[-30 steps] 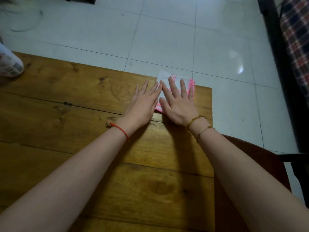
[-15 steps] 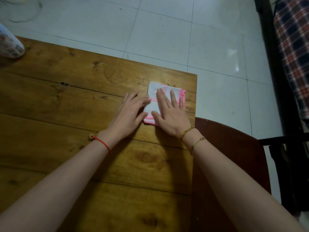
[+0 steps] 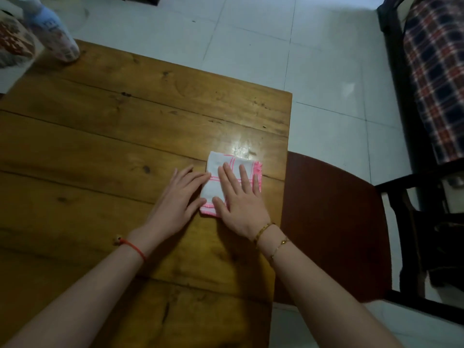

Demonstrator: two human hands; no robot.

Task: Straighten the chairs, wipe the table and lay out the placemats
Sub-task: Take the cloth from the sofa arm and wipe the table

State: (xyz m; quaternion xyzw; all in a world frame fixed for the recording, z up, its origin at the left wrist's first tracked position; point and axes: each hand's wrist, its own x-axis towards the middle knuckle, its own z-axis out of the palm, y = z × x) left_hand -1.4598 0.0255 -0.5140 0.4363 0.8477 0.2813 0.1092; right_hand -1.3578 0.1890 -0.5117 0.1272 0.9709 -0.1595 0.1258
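**Cloth dragged back from the far corner, both hands still flat**

Compared with a second ago, the folded cloth (image 3: 216, 169) had slid toward the person. It started out hanging over the far edge of the table (image 3: 120, 126) and ended up well back from that edge, though still close to the right-hand side. Both hands came back with it, and the bottle (image 3: 54, 33) at the far left corner showed more fully than before.

Only the head camera to go on, so:

- The right hand (image 3: 241, 203) lay palm-down on the white, pink-bordered cloth, fingers straight and a bit spread, pressing it onto the wood rather than gripping it. Two gold bracelets (image 3: 266, 231) sat on that wrist.
- The left hand (image 3: 175, 204) was flat too, palm on the bare table just beside the cloth, with its straight fingertips touching the cloth's left edge. It held nothing. A red string bracelet (image 3: 136, 250) was on that wrist.
- Just beyond the cloth there was a shiny patch (image 3: 242, 146) on the planks. It looked wet, but it could just have been glare.
- A dark wooden chair (image 3: 334, 222) stood at the right side of the table, its seat partly under the edge.
- Something patterned (image 3: 12, 43) sat next to the bottle, too blurred to name.
- White floor tiles (image 3: 251, 41) ran beyond the table, with a plaid blanket (image 3: 437, 71) at the far right.
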